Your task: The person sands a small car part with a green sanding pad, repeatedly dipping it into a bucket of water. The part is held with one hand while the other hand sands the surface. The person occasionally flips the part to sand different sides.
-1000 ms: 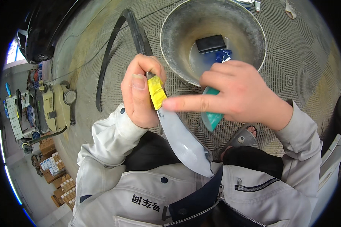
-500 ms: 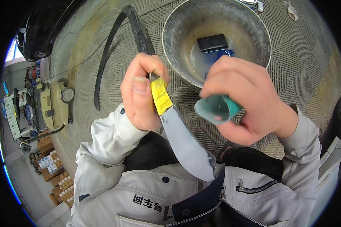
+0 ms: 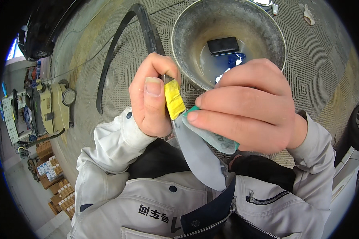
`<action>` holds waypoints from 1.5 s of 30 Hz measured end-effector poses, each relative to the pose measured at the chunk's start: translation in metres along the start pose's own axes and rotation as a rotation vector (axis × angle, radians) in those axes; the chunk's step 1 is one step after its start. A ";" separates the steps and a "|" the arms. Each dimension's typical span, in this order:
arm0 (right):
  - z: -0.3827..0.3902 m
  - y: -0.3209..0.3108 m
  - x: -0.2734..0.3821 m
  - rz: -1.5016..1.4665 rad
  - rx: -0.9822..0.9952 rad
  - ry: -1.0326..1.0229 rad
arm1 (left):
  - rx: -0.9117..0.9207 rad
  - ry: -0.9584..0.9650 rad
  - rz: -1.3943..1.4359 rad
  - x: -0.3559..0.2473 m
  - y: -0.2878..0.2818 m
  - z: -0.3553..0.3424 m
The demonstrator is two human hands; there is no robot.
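My left hand (image 3: 150, 93) is closed around a long curved trim strip, its thumb lying along the near side. Beyond that hand the strip arches away, black, to the floor. The grey, smooth-coated end (image 3: 197, 157) points toward my jacket, its tip by the dark front placket. Yellow tape (image 3: 174, 100) wraps the strip just beside my left fingers. In my right hand (image 3: 253, 105) is a folded piece of green sandpaper (image 3: 217, 140), pinched under the fingers and laid against the strip's edge just below the tape. My right thumb is hidden.
A large metal basin (image 3: 259, 24) stands ahead, holding shallow water, a black block (image 3: 223, 46) and a blue item (image 3: 236, 60). The floor (image 3: 319, 75) is patterned matting. Left are a beige wheeled machine (image 3: 54, 101), stacked boxes (image 3: 66, 195) and a black car (image 3: 48, 24); a tyre (image 3: 357, 119) is at right.
My right hand has turned and moved left, bringing the sandpaper from the air, where it was curled open, onto the strip beside the tape. My left hand keeps its grip, almost unmoved.
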State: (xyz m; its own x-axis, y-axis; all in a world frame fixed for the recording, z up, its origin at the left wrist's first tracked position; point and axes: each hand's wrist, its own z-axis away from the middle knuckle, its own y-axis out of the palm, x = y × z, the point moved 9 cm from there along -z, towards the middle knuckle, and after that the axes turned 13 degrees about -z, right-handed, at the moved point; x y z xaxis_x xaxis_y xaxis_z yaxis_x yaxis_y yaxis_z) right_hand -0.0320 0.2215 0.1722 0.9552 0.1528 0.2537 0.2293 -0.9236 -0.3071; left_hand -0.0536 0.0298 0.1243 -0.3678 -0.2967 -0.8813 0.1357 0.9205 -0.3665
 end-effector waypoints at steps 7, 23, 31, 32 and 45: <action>0.000 0.014 -0.021 -0.244 0.081 0.266 | -0.009 0.000 0.000 0.008 0.003 0.002; -0.011 0.004 -0.029 -0.350 -0.002 0.256 | -0.003 -0.119 0.040 0.024 0.009 0.008; -0.016 0.001 -0.032 -0.384 0.070 0.192 | -0.020 -0.169 -0.005 0.025 0.006 0.008; -0.015 0.001 -0.030 -0.363 0.065 0.182 | -0.021 -0.158 -0.002 0.024 0.006 0.008; -0.007 0.009 -0.025 -0.244 0.057 0.159 | -0.009 -0.155 0.031 0.021 0.006 0.009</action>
State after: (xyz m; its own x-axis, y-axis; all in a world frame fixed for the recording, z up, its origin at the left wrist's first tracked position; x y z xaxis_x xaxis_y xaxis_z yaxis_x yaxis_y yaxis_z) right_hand -0.0552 0.2067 0.1691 0.8303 0.3070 0.4651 0.4632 -0.8443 -0.2695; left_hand -0.0527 0.0269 0.1008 -0.2174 -0.3033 -0.9278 0.1358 0.9318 -0.3365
